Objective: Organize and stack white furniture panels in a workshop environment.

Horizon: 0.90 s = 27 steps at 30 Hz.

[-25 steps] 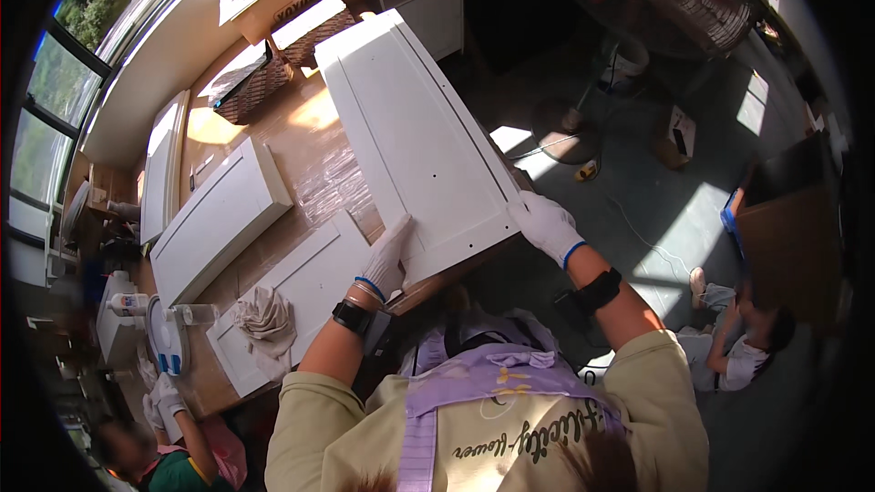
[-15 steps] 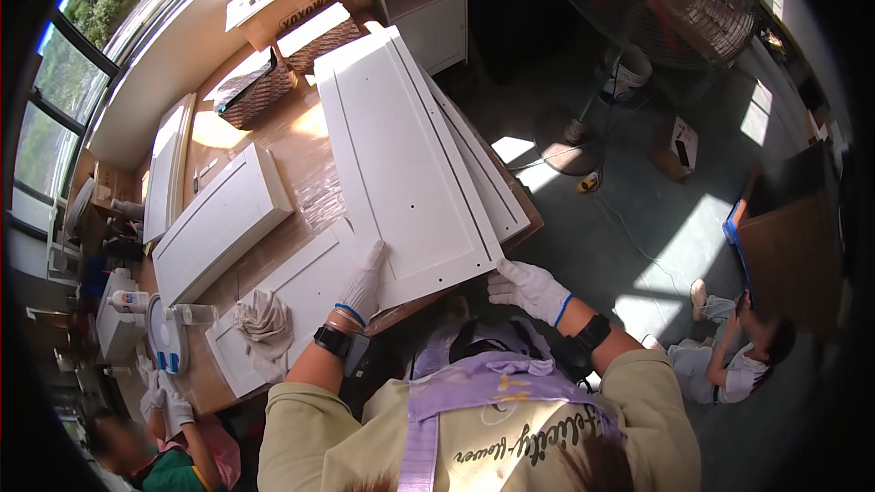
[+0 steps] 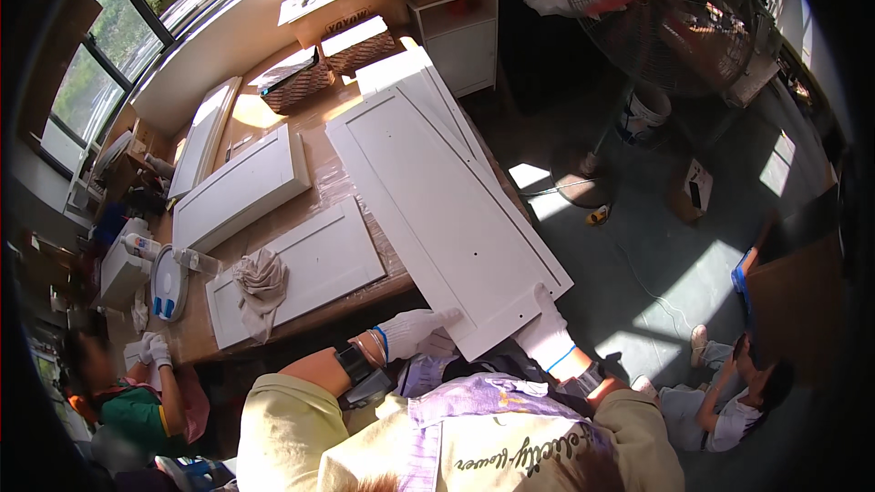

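Note:
A long white framed panel [image 3: 447, 219] with small dark holes slants across the right part of the table, its near end jutting past the edge towards me. My left hand [image 3: 415, 333], in a white knit glove, is closed on the panel's near left edge. At the near right corner my right hand [image 3: 547, 333], gloved the same way, grips it with the thumb on top and the fingers hidden underneath. Beneath its far part lie more white panels [image 3: 406, 75]. To the left, a flat white panel [image 3: 342, 260] has a crumpled beige cloth [image 3: 260, 282] on it.
Stacked white panels [image 3: 241, 187] lie farther left on the wrapped table [image 3: 314, 159]. Wicker baskets [image 3: 301, 91] stand at the back. A large fan [image 3: 638, 27] and a bucket [image 3: 644, 114] are on the right. One co-worker [image 3: 137, 401] is at left, another person [image 3: 729, 401] sits at right.
The long panel has slid towards me and to the right, turning slightly, so the flat panel beside it shows more. My left hand has shifted from its top face to the near left edge.

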Available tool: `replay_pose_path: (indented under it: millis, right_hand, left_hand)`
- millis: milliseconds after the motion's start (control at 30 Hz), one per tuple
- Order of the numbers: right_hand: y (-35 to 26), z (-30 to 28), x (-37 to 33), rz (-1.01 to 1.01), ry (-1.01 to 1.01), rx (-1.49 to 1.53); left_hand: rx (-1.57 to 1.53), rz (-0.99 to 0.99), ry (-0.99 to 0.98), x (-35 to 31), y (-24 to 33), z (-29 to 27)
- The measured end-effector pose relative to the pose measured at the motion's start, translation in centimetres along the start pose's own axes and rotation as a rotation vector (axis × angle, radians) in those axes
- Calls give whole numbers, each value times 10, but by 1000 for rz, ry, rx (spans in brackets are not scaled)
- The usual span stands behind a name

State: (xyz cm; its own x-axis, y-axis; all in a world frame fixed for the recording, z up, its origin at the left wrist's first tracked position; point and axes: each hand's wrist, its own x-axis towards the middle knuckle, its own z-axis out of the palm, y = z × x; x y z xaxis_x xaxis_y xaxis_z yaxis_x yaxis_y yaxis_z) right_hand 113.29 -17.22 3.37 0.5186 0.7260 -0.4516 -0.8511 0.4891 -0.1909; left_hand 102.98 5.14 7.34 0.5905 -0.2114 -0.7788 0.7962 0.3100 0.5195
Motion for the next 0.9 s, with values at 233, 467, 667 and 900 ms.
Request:
replay_pose_path:
  millis: [233, 467, 667, 900]
  right_hand:
    - [-62, -51, -50, -277, 570, -579]
    - [-89, -77, -85, -225, 764, -699]
    - [-95, -75, -80, -183, 920, -751]
    - [-109, -32, -42, -347, 996, -657]
  left_hand:
    - [536, 367, 256, -6, 58, -13]
    - [1197, 574, 1222, 6, 180, -116]
    - [1255, 202, 686, 52, 246, -209]
    - [1046, 383, 659, 54, 253, -219]
